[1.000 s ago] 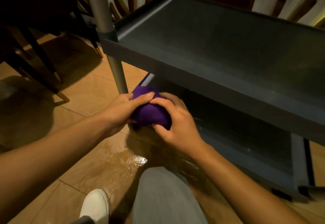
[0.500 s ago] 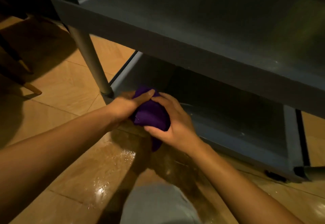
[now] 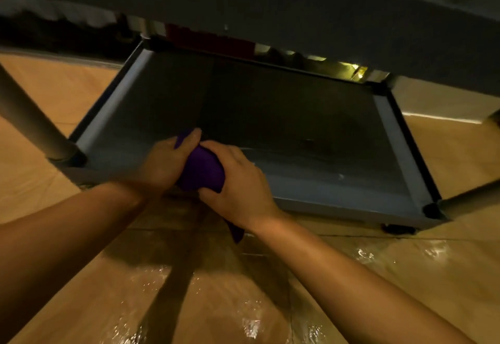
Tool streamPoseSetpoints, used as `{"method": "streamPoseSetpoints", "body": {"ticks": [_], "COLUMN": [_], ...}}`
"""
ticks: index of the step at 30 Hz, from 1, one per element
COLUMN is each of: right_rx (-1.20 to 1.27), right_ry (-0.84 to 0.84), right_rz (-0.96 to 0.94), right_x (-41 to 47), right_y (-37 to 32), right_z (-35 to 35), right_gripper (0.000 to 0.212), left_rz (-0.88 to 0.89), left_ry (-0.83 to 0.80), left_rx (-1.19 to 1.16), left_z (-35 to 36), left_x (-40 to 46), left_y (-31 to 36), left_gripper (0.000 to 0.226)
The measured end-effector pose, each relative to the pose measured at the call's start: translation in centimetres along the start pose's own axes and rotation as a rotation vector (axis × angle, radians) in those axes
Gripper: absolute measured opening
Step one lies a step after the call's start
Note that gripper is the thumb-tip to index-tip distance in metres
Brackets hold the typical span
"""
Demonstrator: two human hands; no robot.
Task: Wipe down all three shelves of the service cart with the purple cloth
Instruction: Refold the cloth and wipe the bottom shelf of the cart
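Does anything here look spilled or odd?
Yes. The floor in front of the cart glistens as if wet. A small dark spot sits on the bottom shelf. Both hands hold the purple cloth bunched.

Looks like a restaurant or dining room: grey plastic service cart [image 3: 270,132] with tray shelves on metal posts [image 3: 29,127], glossy tan tiled floor [image 3: 405,276] reflecting warm dim light, dark furniture shapes [image 3: 54,35] far left beyond the cart.
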State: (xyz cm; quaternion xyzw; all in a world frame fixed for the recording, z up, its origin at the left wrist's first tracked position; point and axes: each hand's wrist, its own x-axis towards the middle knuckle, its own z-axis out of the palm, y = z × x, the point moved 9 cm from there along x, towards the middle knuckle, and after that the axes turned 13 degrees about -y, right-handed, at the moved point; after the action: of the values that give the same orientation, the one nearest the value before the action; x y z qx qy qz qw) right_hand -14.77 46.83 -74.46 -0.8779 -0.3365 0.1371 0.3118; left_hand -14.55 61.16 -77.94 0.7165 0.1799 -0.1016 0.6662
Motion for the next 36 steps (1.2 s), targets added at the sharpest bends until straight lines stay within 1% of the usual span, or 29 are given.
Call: {"method": "streamPoseSetpoints", "body": {"ticks": [2, 3, 5, 7, 8, 10, 11, 13, 15, 17, 19, 21, 23, 24, 26, 27, 29, 31, 33, 34, 36], "right_rx": [-0.014, 0.007, 0.122, 0.286, 0.338, 0.336, 0.314, 0.29, 0.258, 0.187, 0.144, 0.102, 0.038, 0.018, -0.062, -0.124, -0.253, -0.365, -0.441, -0.442, -0.417], "right_ry": [0.017, 0.022, -0.018, -0.094, -0.115, -0.111, -0.098, -0.024, 0.147, 0.314, 0.402, 0.399, 0.35, 0.311, 0.2, 0.163, 0.188, 0.232, 0.187, 0.159, 0.138], "right_rz": [0.023, 0.031, 0.057, 0.072, 0.067, 0.045, 0.042, 0.076, 0.154, 0.3, 0.512, 0.707, 0.886, 0.947, 1.013, 1.027, 1.018, 0.904, 0.794, 0.773, 0.763], "right_x": [-0.5, -0.4, 0.1, 0.8, 1.0, 0.8, 0.4, -0.9, -2.6, -4.3, -6.1, -7.4, -8.4, -8.8, -9.4, -9.6, -10.3, -10.1, -9.6, -9.7, -10.0], "right_y": [0.6, 0.9, 1.6, 1.9, 1.9, 2.1, 2.3, 3.9, 6.7, 10.7, 15.7, 20.5, 24.4, 25.7, 27.0, 27.2, 26.9, 26.1, 26.2, 26.5, 27.4], "right_z": [-0.2, -0.4, -0.3, 0.1, 0.2, -0.2, -0.6, -2.2, -5.4, -9.1, -12.6, -15.5, -17.1, -17.2, -15.8, -14.9, -14.6, -15.5, -16.0, -16.1, -16.0], "right_gripper": [0.079, 0.081, 0.091, 0.102, 0.102, 0.095, 0.09, 0.083, 0.083, 0.084, 0.079, 0.072, 0.072, 0.073, 0.08, 0.085, 0.091, 0.088, 0.084, 0.082, 0.081], "left_rz": [0.004, -0.025, -0.089, -0.079, -0.072, -0.056, -0.024, 0.087, 0.174, 0.2, 0.174, 0.135, 0.091, 0.068, 0.008, -0.023, -0.028, 0.016, 0.029, 0.003, -0.133], "left_ry": [-0.057, -0.084, -0.104, -0.128, -0.155, -0.183, -0.189, -0.17, -0.046, 0.063, 0.078, 0.04, 0.009, 0.008, 0.018, 0.011, -0.016, -0.021, -0.043, -0.051, -0.1], "left_rx": [0.01, -0.014, -0.088, -0.114, -0.12, -0.061, 0.044, 0.383, 0.71, 0.908, 1.082, 1.243, 1.329, 1.345, 1.385, 1.406, 1.405, 1.403, 1.417, 1.407, 1.358], "left_z": [0.9, 1.3, 1.9, 2.4, 2.7, 2.7, 2.4, 1.3, -1.1, -3.9, -5.8, -7.0, -7.8, -8.1, -8.4, -8.4, -7.5, -7.1, -7.5, -8.1, -9.9], "left_x": [0.4, 0.6, 0.6, 0.6, 0.5, 0.5, 0.6, 0.9, 1.2, 1.6, 1.8, 2.0, 2.7, 3.1, 4.4, 4.8, 5.9, 6.4, 7.0, 7.2, 7.4], "left_y": [0.0, -0.2, -0.6, -0.5, -0.7, -0.5, -0.2, 1.0, 1.6, 0.9, -0.9, -2.9, -4.0, -4.1, -4.3, -4.4, -4.4, -3.8, -3.5, -3.7, -5.2], "left_gripper": [0.026, 0.027, 0.035, 0.038, 0.037, 0.041, 0.045, 0.052, 0.061, 0.069, 0.076, 0.083, 0.089, 0.092, 0.099, 0.103, 0.111, 0.114, 0.115, 0.116, 0.127]}}
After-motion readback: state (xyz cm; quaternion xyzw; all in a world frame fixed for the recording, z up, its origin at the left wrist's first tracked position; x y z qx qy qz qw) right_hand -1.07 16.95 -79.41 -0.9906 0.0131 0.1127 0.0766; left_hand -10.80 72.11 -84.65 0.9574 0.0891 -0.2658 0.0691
